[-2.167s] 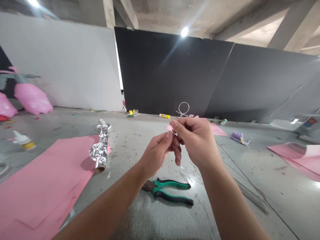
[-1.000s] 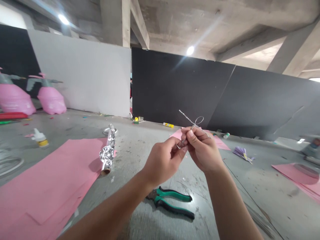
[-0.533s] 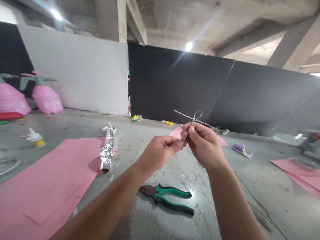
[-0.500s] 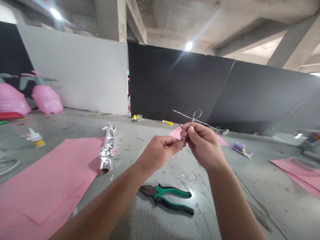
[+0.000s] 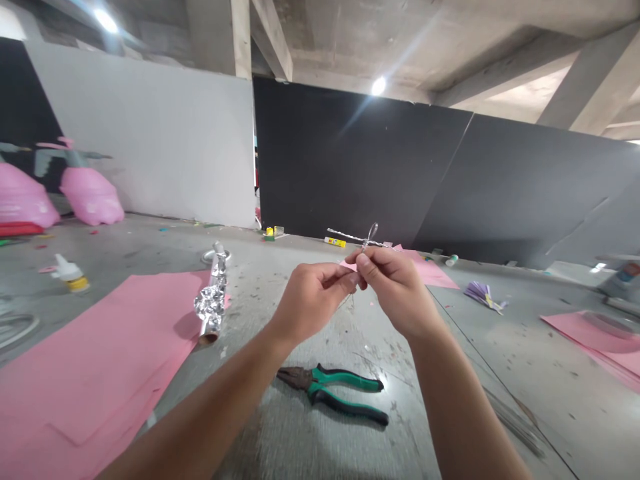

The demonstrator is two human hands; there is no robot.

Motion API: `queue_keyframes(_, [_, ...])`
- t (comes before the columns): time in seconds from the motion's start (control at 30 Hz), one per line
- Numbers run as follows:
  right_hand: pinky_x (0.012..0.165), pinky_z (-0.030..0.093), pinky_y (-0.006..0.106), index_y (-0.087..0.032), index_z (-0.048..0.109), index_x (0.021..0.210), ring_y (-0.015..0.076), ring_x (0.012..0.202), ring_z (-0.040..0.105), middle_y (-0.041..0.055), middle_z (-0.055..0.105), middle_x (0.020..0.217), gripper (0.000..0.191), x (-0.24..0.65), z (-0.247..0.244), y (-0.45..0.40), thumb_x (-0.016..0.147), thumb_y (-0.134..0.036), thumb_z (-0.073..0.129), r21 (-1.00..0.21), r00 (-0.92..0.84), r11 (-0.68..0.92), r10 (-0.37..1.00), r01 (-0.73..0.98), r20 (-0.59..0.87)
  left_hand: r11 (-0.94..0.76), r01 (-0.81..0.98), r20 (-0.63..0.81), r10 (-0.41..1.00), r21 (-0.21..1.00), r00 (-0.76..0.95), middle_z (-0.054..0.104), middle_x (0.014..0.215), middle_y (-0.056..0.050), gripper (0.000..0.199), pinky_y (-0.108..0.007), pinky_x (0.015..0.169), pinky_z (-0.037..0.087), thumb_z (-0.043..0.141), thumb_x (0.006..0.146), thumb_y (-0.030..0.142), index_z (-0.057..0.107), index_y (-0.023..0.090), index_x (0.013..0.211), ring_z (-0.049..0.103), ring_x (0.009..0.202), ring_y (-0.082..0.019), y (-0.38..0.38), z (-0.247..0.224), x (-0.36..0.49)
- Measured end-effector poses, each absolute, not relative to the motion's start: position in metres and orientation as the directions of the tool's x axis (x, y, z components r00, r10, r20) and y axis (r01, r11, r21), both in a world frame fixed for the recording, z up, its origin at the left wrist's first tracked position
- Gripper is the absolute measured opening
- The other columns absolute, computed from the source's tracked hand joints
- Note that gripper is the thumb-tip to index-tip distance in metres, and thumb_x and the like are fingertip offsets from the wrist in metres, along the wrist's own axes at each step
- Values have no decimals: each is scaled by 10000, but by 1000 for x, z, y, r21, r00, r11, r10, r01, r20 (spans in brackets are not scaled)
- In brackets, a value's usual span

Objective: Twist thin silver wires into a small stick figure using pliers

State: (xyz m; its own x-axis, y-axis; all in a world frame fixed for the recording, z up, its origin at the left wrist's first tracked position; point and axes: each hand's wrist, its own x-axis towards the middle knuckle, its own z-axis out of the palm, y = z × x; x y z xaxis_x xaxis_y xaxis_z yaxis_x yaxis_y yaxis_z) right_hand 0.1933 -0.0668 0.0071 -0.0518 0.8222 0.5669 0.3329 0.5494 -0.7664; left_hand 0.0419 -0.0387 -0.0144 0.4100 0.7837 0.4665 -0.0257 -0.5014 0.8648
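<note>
A twisted silvery wire figure [image 5: 350, 235], with a loop at its top and a thin arm out to each side, rises above my fingertips. My right hand [image 5: 400, 287] pinches it just below the loop. Close against it, my left hand [image 5: 315, 293] has thumb and forefinger pressed together on the lower end of the wire, which is mostly hidden by the fingers. Loose thin wire ends show beneath the fingertips. Green-and-black pliers [image 5: 340, 393] lie on the table below my hands.
Pink sheets [image 5: 110, 333] and a foil roll [image 5: 215, 293] lie left, with a glue bottle [image 5: 73, 275] beyond. To the right are a purple paper bundle [image 5: 483, 297], more pink sheets [image 5: 595, 340] and loose wires [image 5: 515, 423]. Dark panels [image 5: 350, 160] stand behind.
The wire figure has turned, so its loop looks narrower and its left arm reaches farther left. My right hand has shifted slightly left, and my left hand has moved slightly too.
</note>
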Motion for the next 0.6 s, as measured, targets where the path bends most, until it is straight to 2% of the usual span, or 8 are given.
queue_keyframes(0.1, [681, 476, 294, -188, 680, 871, 139, 765, 581, 25, 633, 809, 213, 189, 4, -66, 922, -358, 564, -812, -30, 505, 853, 291, 520, -488, -11, 444, 785, 873, 431, 665, 708, -36, 248, -267, 602, 424, 626, 876, 361, 712, 160, 758, 550, 653, -145, -38, -14, 41])
queue_keyframes(0.17, [697, 500, 307, -197, 662, 927, 146, 780, 596, 28, 628, 842, 255, 186, 0, -64, 916, -430, 560, -898, -8, 410, 910, 157, 414, -477, -24, 439, 788, 879, 431, 667, 728, -37, 246, -268, 610, 424, 607, 885, 352, 703, 159, 765, 557, 669, -147, -36, -14, 40])
queue_keyframes(0.3, [715, 515, 321, -200, 603, 883, 146, 749, 609, 13, 608, 795, 316, 185, -6, -60, 900, -512, 558, -981, -184, 183, 964, -59, 191, -432, -53, 415, 817, 900, 399, 615, 640, -17, 249, -263, 566, 409, 588, 884, 321, 641, 163, 699, 531, 596, -135, -29, -11, 34])
queue_keyframes(0.37, [730, 509, 326, -205, 594, 880, 143, 728, 613, 5, 611, 776, 285, 185, -8, -59, 884, -490, 596, -985, -272, 149, 948, -87, 167, -431, -47, 414, 825, 901, 385, 589, 594, -4, 249, -256, 540, 393, 579, 883, 298, 617, 170, 673, 511, 558, -129, -27, -9, 30])
queue_keyframes(0.43, [730, 497, 315, -205, 602, 883, 130, 708, 594, -3, 609, 774, 253, 186, -9, -58, 863, -453, 643, -984, -283, 153, 944, -86, 171, -489, 34, 448, 822, 872, 351, 581, 582, 1, 240, -249, 522, 362, 587, 875, 282, 621, 172, 664, 493, 548, -124, -25, -6, 26])
queue_keyframes(0.6, [737, 477, 292, -182, 627, 790, 123, 727, 556, -1, 586, 752, 246, 186, -14, -56, 846, -416, 682, -988, -285, 146, 946, -55, 156, -638, 260, 549, 763, 724, 341, 576, 574, 12, 250, -243, 510, 316, 567, 877, 232, 612, 175, 637, 461, 537, -113, -25, -2, 21])
